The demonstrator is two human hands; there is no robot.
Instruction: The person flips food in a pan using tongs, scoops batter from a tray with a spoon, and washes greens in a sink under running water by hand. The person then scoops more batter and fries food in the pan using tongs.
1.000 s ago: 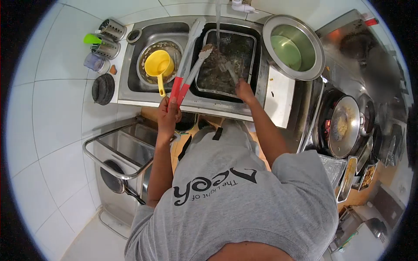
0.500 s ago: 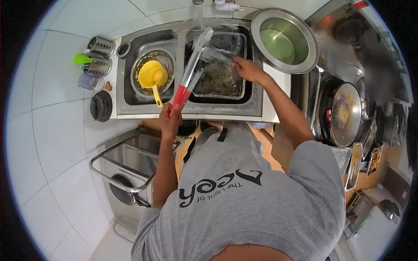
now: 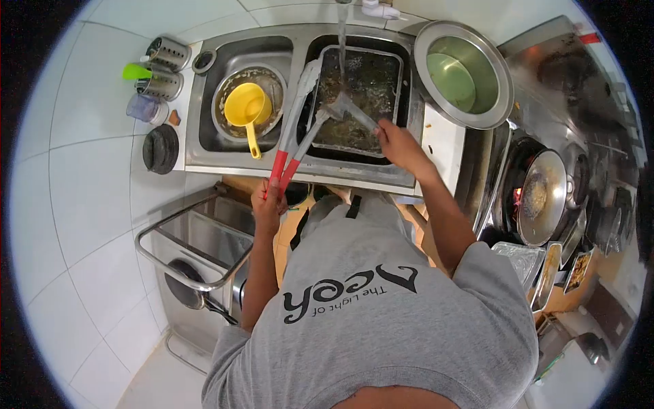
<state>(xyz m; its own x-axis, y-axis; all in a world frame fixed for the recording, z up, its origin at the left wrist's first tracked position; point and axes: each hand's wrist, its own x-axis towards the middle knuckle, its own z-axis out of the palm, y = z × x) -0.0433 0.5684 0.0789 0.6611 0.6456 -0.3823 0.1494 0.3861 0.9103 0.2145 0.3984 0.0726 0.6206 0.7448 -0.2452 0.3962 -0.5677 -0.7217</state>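
Note:
My left hand (image 3: 270, 199), in front of the sink edge, is closed around the red grips of long metal tongs (image 3: 300, 102). The two tong arms spread in a V over the right basin. My right hand (image 3: 403, 146) grips a grey-handled tool (image 3: 360, 114) whose head meets the tip of the lower tong arm; its exact kind is unclear. Under them a dark rectangular tray (image 3: 390, 75) with murky water lies in the basin. A stream of water (image 3: 342, 41) falls into it from the tap.
In the left basin a yellow dipper (image 3: 246, 102) sits in a metal bowl (image 3: 219, 112). A large pot (image 3: 501, 82) with greenish liquid stands to the right. Beyond it, a pan (image 3: 541, 198) rests over a flame. Perforated cutlery holders (image 3: 168, 53) line the left wall.
The tool in my right hand has moved down from the upper part of the tongs to the lower arm's tip. The tong arms are spread wider. The view has shifted slightly.

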